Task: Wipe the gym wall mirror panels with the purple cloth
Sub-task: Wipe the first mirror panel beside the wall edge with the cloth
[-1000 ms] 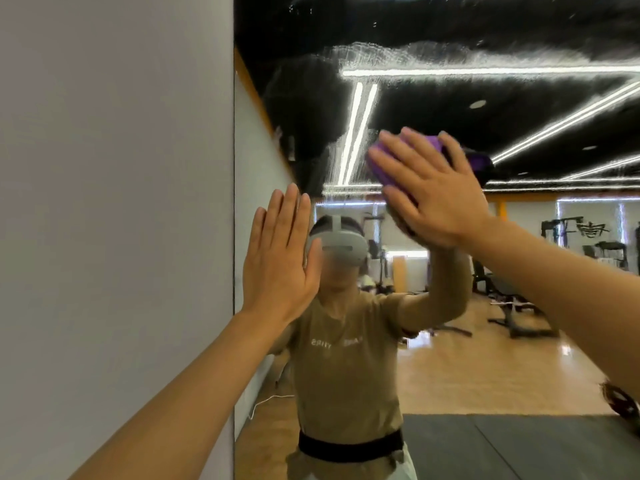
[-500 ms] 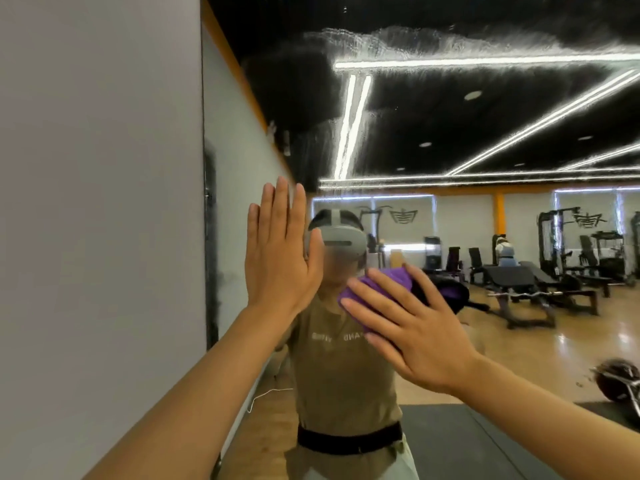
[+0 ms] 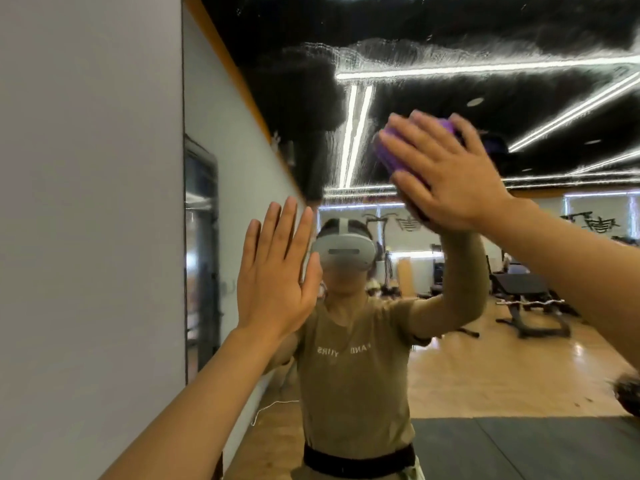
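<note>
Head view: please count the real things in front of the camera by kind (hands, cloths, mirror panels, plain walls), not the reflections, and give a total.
Hands: 2, left hand flat, right hand pressing the cloth
Cloths: 1, purple cloth
Mirror panels: 1 in view, mirror
Plain walls: 1, wall
Total: 5

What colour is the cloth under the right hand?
Purple cloth, pressed under the right hand; head view.

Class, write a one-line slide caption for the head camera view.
Right hand presses a purple cloth high on the gym mirror while the flat left hand braces against the glass.
</note>
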A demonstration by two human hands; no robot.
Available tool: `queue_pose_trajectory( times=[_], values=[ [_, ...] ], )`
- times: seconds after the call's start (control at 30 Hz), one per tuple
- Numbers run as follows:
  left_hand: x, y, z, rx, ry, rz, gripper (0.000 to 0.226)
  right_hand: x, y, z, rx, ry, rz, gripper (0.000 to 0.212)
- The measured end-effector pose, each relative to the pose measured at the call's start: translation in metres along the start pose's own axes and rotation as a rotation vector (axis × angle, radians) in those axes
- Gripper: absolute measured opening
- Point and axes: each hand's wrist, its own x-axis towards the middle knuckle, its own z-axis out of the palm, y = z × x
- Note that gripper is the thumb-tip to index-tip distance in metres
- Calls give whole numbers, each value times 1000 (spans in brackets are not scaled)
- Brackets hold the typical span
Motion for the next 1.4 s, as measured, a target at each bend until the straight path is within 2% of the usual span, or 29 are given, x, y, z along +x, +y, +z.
queue_pose_trajectory(
  times=[0.1, 0.2, 0.47, 0.7, 0.8, 0.97, 1.07, 1.13, 1.3, 1.4],
  values=[
    [0, 0, 0, 0, 16, 1, 62, 5, 2, 0, 9, 54, 172, 59],
    [0, 2, -1, 3, 27, -4, 62, -22, -23, 9, 0, 125, 160, 56],
    [0, 23, 0, 23, -23, -142, 65, -166, -84, 27, -70, -84, -381, 55],
    [2, 45, 5, 55, -30, -240, 73, -129, -40, 24, -81, -153, -628, 55],
    [3, 47, 5, 68, -36, -255, 74, -81, -7, 16, -58, -95, -477, 54],
    [5, 51, 4, 62, -67, -266, 72, -28, 34, -6, 2, 4, 1, 58],
    [5, 53, 5, 70, -84, -271, 72, -34, 23, 0, 1, 69, 95, 57],
    [5, 53, 4, 67, -88, -283, 72, -59, 6, 7, -9, 92, 72, 56],
    [4, 54, 5, 79, -77, -277, 74, -178, -37, 22, -48, -20, -214, 56],
    [3, 55, 6, 99, -57, -264, 72, -215, -44, 26, -62, -56, -318, 54]
  ],
)
